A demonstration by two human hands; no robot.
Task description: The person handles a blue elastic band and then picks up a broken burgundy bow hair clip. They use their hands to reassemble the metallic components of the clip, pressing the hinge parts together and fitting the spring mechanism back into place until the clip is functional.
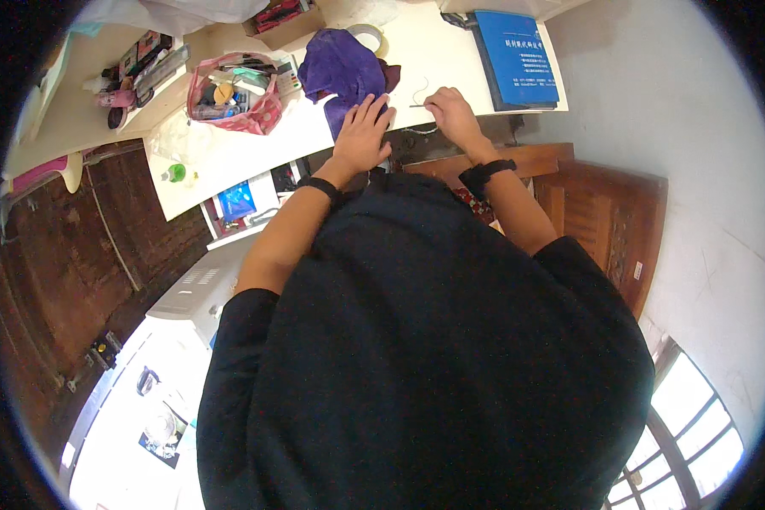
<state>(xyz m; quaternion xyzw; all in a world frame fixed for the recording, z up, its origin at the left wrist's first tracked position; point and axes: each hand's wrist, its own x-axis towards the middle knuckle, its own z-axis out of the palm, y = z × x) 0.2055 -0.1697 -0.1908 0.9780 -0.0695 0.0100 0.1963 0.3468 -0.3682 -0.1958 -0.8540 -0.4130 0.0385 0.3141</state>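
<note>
My left hand (pixel 364 134) lies on the lower end of a crumpled purple cloth (pixel 342 64), fingers stretched out and pressing it to the white desk. To its right, my right hand (pixel 456 117) is closed in a pinch around a thin, dark, needle-like stick (pixel 416 105) that points left. A fine dark thread (pixel 423 85) curls above the stick. Below the pinch, a pale twisted strand (pixel 420 131) hangs near the desk's front edge. Whether the strand joins the cloth cannot be made out. A dark red piece of fabric (pixel 391 76) shows beside the purple cloth.
On the white desk (pixel 297 140), a pink basket (pixel 268 115) of small items stands left, with a tape roll (pixel 367 36) behind the cloth. A blue folder (pixel 518 58) lies at right. A green-capped item (pixel 175 173) sits near the left end, above an open drawer (pixel 245 231).
</note>
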